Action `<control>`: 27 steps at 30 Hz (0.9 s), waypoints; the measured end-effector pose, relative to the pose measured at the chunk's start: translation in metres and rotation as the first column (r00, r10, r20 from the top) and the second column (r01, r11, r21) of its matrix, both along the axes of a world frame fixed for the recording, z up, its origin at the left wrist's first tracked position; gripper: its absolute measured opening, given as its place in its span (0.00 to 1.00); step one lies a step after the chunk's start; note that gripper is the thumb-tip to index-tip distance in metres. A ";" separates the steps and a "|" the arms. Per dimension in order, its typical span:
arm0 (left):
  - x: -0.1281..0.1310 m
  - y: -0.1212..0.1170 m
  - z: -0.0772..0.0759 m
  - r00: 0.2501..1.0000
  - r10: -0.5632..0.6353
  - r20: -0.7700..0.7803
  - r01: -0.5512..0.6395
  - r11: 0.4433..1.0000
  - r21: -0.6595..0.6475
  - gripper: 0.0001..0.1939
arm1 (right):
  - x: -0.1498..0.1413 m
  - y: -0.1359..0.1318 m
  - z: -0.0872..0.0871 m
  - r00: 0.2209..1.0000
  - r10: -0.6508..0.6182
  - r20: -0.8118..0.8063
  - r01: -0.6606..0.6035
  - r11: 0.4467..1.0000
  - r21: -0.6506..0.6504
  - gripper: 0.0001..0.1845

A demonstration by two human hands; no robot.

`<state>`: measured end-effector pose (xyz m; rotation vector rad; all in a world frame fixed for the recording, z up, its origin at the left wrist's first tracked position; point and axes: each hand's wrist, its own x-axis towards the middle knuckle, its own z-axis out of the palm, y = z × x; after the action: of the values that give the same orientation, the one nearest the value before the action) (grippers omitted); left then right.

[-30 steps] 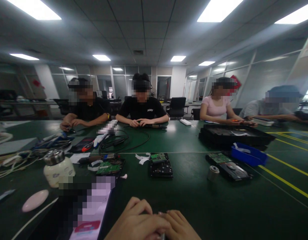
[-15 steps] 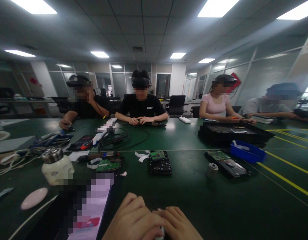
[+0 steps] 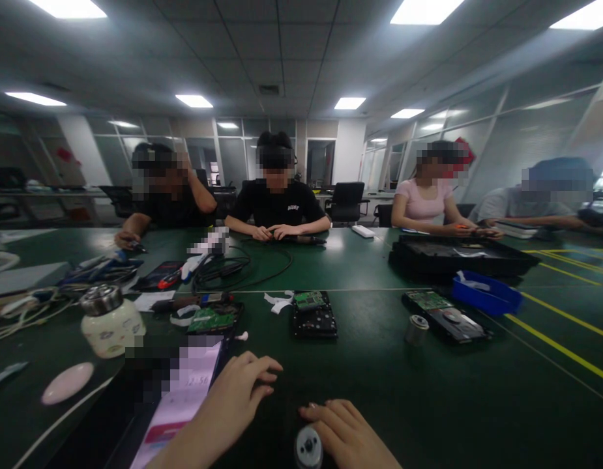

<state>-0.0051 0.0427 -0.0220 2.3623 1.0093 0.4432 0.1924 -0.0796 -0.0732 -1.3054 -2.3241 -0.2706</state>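
Screen (image 3: 181, 404) sits under/beside left hand (image 3: 245, 384) and its forearm, partly covered. Jar (image 3: 113, 326) and pink oval (image 3: 68, 384) further left; board (image 3: 212, 321) just past left hand. Drive (image 3: 315, 318) ahead of both hands; second can (image 3: 417, 330), second drive (image 3: 448, 319) and blue tray (image 3: 487, 293) ahead-right of right hand (image 3: 347, 433). Vs. half a second ago: hands were together over the can (image 3: 309, 448), now left is off it, fingers loosely spread, holding nothing visible. Can's end face (holes showing) is at right thumb; right fingers part-curled, can't tell if gripping. Can's lower part and both wrists hard to make out, bottom edge crops.
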 end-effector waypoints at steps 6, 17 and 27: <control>-0.002 0.003 0.002 0.999 0.029 -0.024 -0.028 0.998 0.062 0.20 | -0.001 -0.002 0.006 1.000 -0.003 0.009 0.003 0.999 -0.045 0.12; 0.004 -0.036 0.027 0.945 -0.204 0.256 0.210 0.978 0.004 0.15 | -0.004 -0.001 0.003 1.000 -0.014 -0.024 0.014 1.000 0.013 0.15; 0.004 -0.051 0.038 0.921 -0.346 0.181 0.333 0.938 0.096 0.17 | -0.001 -0.001 -0.001 1.000 -0.023 -0.020 0.024 1.000 0.016 0.19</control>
<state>-0.0011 -0.0082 0.0157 2.4285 0.4877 0.5639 0.1910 -0.0803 -0.0746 -1.3225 -2.2863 -0.2820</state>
